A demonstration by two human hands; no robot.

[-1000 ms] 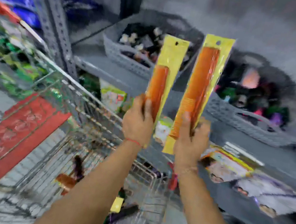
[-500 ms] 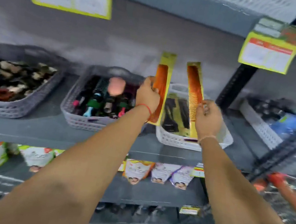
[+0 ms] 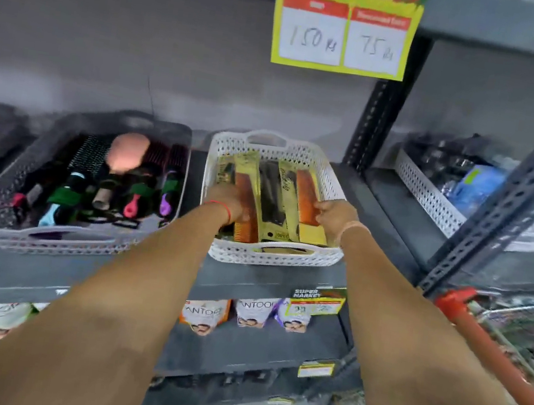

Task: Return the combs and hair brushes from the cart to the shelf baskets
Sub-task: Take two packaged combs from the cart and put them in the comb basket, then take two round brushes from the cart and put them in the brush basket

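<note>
Both my hands reach into a white perforated basket (image 3: 271, 255) on the grey shelf. My left hand (image 3: 228, 200) grips an orange comb in yellow packaging (image 3: 246, 209), lying flat in the basket's left side. My right hand (image 3: 332, 217) holds a second orange packaged comb (image 3: 307, 201) against the basket's right side. A black packaged comb (image 3: 271, 196) lies between them. To the left, a grey basket (image 3: 45, 238) holds several hair brushes with coloured handles (image 3: 126, 160).
The cart's red handle (image 3: 481, 335) and wire frame (image 3: 523, 331) stand at the right. A yellow price sign (image 3: 345, 30) hangs above. Another white basket (image 3: 432, 199) sits in the right bay behind a slotted upright (image 3: 520, 191). Packets (image 3: 252, 313) line the lower shelf.
Both hands have lowered the two orange combs from upright in front of the shelf down into the white basket, where they now lie flat. My view has shifted right.
</note>
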